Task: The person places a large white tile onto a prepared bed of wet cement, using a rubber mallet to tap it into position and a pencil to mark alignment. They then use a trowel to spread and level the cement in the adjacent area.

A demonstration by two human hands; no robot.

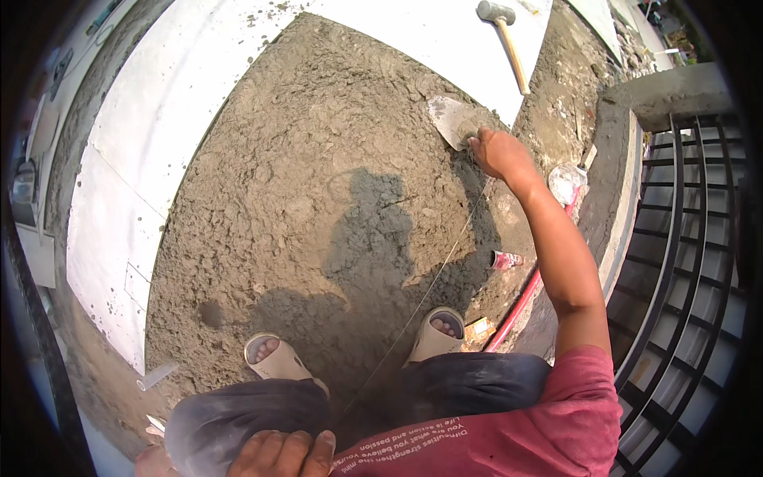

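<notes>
My right hand (502,153) grips a trowel (451,118) at the far right of a bed of wet mortar (278,151). Grey mortar smears the metal blade, which lies at the bed's edge near a white slab. The trowel's handle is hidden in my closed fingers. Down by my lap, my left hand (280,455) rests near my left knee, its fingers laid out with nothing visible in them. A thin string (429,290) runs across the mortar from near my right hand down between my sandalled feet. My shadow falls on the mortar's middle.
White slabs border the mortar at the left (119,207) and the far side (421,32). A mallet (511,52) lies on the far slab. To the right are a red-labelled can (506,260), a red bar (517,308), a clear plastic bag (566,181) and a black metal grille (675,238).
</notes>
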